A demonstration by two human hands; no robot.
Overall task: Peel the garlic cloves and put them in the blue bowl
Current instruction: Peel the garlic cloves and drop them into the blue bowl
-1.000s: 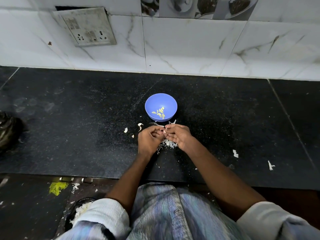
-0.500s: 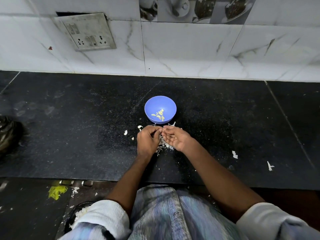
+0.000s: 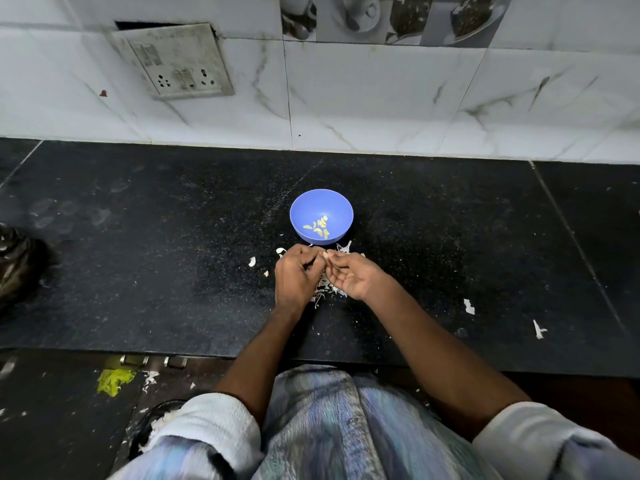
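The blue bowl (image 3: 298, 211) stands on the black counter with several peeled yellowish cloves (image 3: 319, 227) lying in its bottom. Just in front of it my two hands meet. A small pale garlic clove (image 3: 325, 254) is pinched between the fingertips of my left hand (image 3: 295, 276) and my right hand (image 3: 351, 274). My left hand shows its back with curled fingers; my right hand is turned palm up. A heap of white garlic skins (image 3: 327, 289) lies under and between the hands.
Loose skin scraps lie left of the hands (image 3: 251, 261) and far right (image 3: 469, 306). A dark bag (image 3: 17, 265) sits at the counter's left edge. A tiled wall with a switch plate (image 3: 176, 60) stands behind. The counter's front edge runs just before my body.
My right hand has turned more palm up and its fingers have loosened. Both hands stay in front of the bowl; the camera has shifted slightly.
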